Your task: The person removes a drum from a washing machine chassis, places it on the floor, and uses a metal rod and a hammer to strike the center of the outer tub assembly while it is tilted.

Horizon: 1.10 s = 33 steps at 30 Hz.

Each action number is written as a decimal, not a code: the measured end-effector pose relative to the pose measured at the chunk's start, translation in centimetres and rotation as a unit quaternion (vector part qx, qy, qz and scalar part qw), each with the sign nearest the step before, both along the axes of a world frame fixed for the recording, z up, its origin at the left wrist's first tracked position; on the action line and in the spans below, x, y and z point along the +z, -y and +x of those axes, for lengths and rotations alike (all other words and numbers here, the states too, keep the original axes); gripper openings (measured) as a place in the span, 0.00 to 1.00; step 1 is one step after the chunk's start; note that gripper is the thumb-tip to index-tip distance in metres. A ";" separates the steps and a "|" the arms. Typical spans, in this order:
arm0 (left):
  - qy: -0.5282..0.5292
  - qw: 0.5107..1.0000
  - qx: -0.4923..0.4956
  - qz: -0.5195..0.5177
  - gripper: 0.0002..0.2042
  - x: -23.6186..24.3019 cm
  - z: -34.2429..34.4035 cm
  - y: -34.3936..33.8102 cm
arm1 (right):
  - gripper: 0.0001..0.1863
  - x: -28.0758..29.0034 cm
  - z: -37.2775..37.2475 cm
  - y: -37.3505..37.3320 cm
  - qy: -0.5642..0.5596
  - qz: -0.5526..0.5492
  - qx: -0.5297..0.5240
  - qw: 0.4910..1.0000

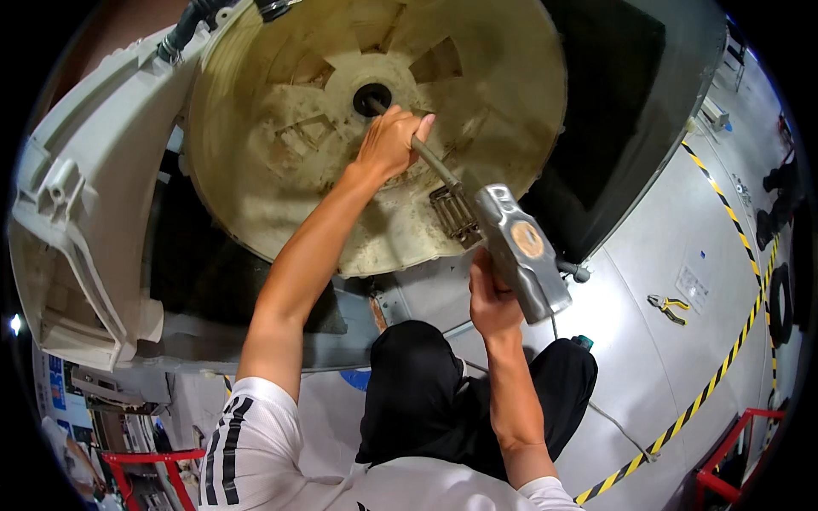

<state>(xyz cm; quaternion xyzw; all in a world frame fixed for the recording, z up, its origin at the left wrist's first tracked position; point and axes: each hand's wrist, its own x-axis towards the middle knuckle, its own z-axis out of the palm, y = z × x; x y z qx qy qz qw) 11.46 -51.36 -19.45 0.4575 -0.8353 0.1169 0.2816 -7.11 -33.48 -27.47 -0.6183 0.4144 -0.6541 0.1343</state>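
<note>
My left hand (392, 140) grips a metal rod (434, 166) inside a stained cream tub (243, 153). The rod reaches into the round dark hole (372, 98) at the tub's centre. Lower right, my right hand (494, 298) is closed on a hammer handle, mostly hidden beneath the big steel hammer head (511, 264), where the handle's wooden end shows. The head is at the rod's lower end; whether they touch I cannot tell. A metal part with slats (452, 213) sits behind the head, near the tub's lower right.
A curved white plastic part (119, 187) leans at left beside a dark cabinet (613, 102). Yellow-handled pliers (669, 307) lie on grey floor with striped tape (707, 383). Red metal frames (724, 460) stand at both lower sides. A cable crosses the floor. Another person's dark legs (771, 204) show far right.
</note>
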 end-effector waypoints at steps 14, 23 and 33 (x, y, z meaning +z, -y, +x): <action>-0.056 0.986 -0.134 -0.086 0.15 -1.7 2.1 -0.5 | 0.09 -1.1 1.7 -0.2 0.055 0.100 0.031 0.993; -0.148 0.975 -0.118 -0.116 0.16 -1.8 2.2 -0.6 | 0.12 1.1 1.8 -1.2 -0.011 -0.035 0.032 0.999; -0.194 0.967 -0.116 -0.119 0.16 -1.6 1.9 -0.3 | 0.11 3.1 2.3 -0.9 0.030 -0.007 0.123 0.992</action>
